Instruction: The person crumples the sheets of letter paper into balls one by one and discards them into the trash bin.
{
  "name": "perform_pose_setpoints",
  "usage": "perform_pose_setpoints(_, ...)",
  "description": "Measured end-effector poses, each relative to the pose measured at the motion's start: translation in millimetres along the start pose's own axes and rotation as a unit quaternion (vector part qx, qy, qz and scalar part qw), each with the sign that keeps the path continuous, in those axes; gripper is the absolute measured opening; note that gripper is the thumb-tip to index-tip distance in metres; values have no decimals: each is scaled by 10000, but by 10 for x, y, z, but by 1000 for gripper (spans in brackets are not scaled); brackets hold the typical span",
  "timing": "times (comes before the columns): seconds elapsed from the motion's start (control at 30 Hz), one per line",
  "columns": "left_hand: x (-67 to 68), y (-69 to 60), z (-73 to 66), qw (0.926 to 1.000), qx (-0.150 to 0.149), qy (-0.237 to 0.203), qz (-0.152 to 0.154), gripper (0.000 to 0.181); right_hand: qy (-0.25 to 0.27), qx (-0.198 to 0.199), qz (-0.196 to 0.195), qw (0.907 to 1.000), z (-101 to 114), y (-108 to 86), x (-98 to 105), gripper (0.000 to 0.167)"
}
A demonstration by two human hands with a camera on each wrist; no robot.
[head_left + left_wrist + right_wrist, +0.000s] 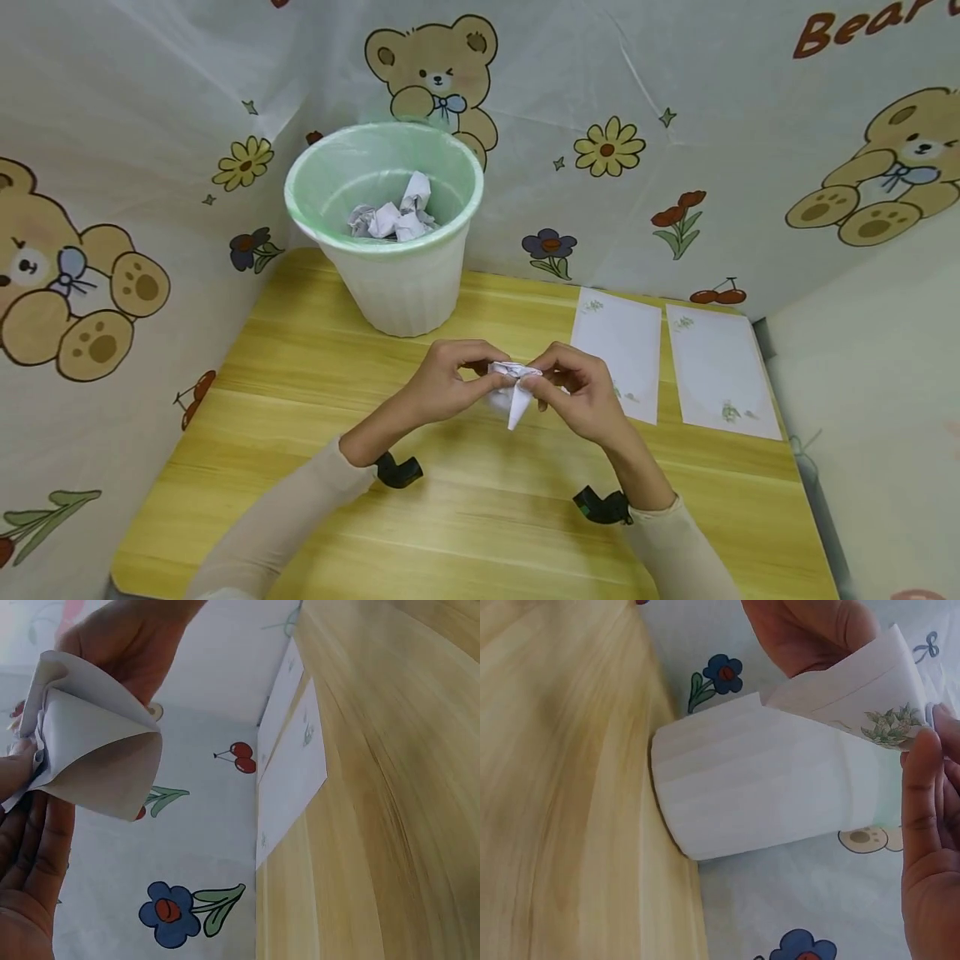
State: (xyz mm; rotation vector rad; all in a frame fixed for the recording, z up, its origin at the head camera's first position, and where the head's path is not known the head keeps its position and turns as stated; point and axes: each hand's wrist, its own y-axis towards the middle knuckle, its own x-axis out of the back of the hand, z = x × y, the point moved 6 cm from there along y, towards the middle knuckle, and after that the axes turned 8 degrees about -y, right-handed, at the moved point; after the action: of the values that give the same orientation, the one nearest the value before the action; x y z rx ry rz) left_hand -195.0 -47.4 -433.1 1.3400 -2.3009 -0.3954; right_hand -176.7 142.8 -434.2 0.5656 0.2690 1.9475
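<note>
A partly crumpled white paper [517, 400] is held between both hands above the middle of the table. The left hand [450, 383] pinches its left side, the right hand [581, 390] its right side, with the thumbs close together. In the left wrist view the paper [105, 750] flares into a cone-like fold, between the left hand [34, 877] and the right hand [135, 645]. A green leaf print shows on the paper [855, 697] in the right wrist view, where the right hand [934, 825] pinches its edge.
A white bin [408, 292] with a green inside stands at the back left, several crumpled papers [397, 218] in it. Two flat printed sheets [618, 350] [723, 371] lie side by side at the right of the wooden table [450, 533]. Bear-patterned cloth hangs behind.
</note>
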Motion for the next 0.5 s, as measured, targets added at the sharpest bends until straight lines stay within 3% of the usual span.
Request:
perform_pose_setpoints(0.23, 6, 4, 5, 9997, 60, -99, -211, 10, 534, -432, -5, 9976, -57, -62, 34, 21)
perform_pose_setpoints(0.4, 17, -13, -16, 9997, -46, -35, -229, 6, 119, -310, -324, 9989, -56, -51, -35, 14)
perform_pose_setpoints(0.5, 14, -23, -34, 9990, -278, 123, -336, 5, -130, -241, -653, 9975, -30, -34, -83, 13)
